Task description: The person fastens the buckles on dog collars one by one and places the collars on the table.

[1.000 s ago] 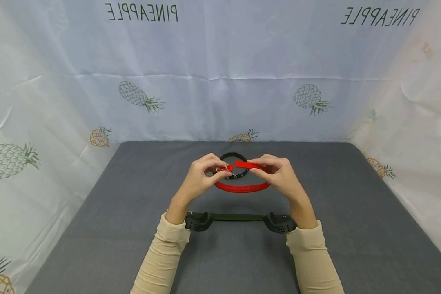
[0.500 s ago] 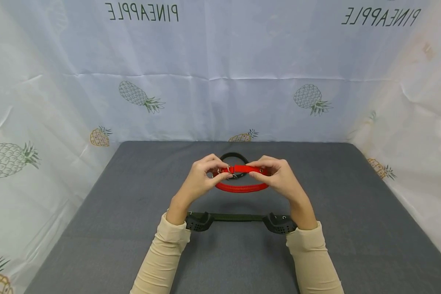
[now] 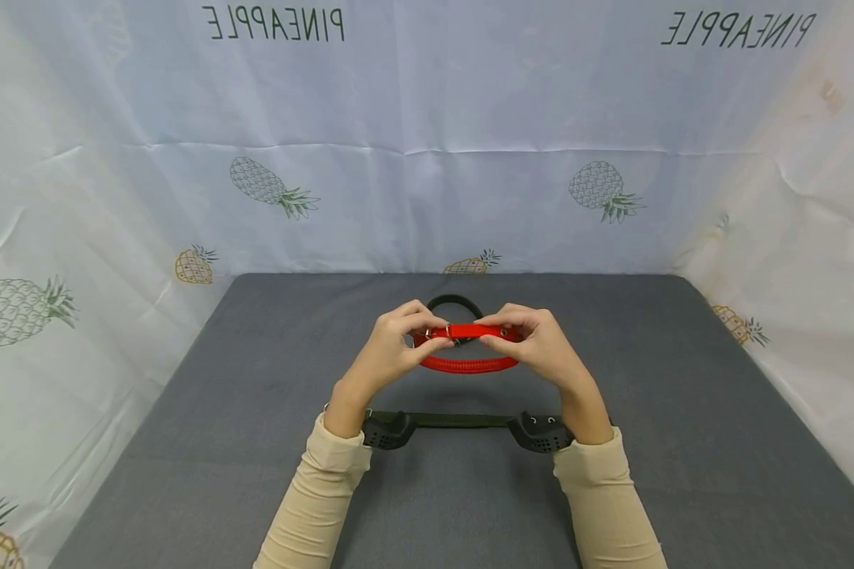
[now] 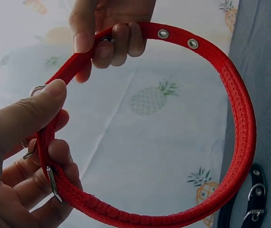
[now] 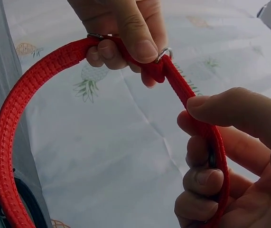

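Observation:
A red collar (image 3: 470, 365) hangs as a loop between both hands above the table. My left hand (image 3: 391, 344) pinches its buckle end; the metal buckle (image 4: 54, 184) shows below the thumb in the left wrist view. Opposite, my right hand (image 3: 537, 340) holds the strap end with metal eyelets (image 4: 192, 43), thumb on top and fingers curled beneath. The strap tip meets a metal ring (image 5: 164, 53) beside the left thumb. Whether the tip passes through the ring is hidden by the fingers.
Behind the red collar a black collar (image 3: 453, 299) lies looped on the grey table (image 3: 185, 442). A dark green strap (image 3: 462, 420) lies straight across, nearer, partly behind the black wrist devices (image 3: 391, 431). A pineapple-print curtain (image 3: 427, 205) surrounds the table's back and sides.
The right hand has brought the strap end leftward to the ring at the left hand, so the gap between the two red ends has closed. Both hands still hold the collar.

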`<state>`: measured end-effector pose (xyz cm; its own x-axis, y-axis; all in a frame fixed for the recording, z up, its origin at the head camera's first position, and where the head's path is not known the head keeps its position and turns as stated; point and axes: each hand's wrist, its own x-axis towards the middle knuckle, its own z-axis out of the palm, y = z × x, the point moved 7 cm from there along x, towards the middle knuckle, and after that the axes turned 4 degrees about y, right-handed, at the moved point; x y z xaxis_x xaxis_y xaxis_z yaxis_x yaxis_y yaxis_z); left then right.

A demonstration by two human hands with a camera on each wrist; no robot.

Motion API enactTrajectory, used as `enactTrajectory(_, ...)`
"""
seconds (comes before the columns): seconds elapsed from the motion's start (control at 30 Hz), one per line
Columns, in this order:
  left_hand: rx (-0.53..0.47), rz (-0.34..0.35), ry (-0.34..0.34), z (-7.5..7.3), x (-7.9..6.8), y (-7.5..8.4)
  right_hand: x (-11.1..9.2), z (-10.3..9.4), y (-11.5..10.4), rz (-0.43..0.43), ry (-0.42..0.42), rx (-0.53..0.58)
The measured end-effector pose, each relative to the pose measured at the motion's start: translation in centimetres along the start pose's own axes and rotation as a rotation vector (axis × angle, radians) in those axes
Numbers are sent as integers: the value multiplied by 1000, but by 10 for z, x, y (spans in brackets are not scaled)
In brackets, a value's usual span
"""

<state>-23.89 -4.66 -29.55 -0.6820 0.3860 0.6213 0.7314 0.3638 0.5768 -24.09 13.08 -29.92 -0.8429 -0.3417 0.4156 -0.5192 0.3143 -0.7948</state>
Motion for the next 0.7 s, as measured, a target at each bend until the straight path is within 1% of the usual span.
enactTrajectory(0.17, 19, 1, -7, 1, 0, 0, 0, 1, 1, 15, -4, -20)
enactTrajectory(0.33, 44, -9, -30, 3, -2, -1, 0, 2, 2, 42, -11, -38)
enactTrajectory(0.53, 82, 12, -44, 5, -2, 1, 0, 4, 2, 68, -4, -76)
enactTrajectory(0.7, 123, 27, -63, 8, -2, 3, 0, 5, 1, 72, -2, -112)
